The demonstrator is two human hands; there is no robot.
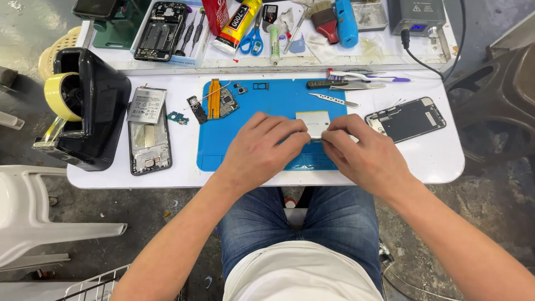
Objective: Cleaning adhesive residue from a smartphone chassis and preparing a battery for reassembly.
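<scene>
Right, both hands meet over the blue work mat (245, 134) on the white counter (440, 159), and between them lies a flat, pale rectangular part (314, 121), most likely a phone battery. It sits just beyond the fingertips, its long axis running left to right across the mat. The left hand (262, 149) lies knuckles up, fingers drawn together and pressing at the part's near-left edge. The right hand (365, 153) comes in from the other side, fingertips pinched at the near-right corner, where a thin tab or strip seems caught, though it is too small to be sure. Both hands touch the part about equally. Off to the right lies a phone screen assembly (407, 119); to the left, an opened phone body (149, 146) with a loose battery (146, 105) on it.
</scene>
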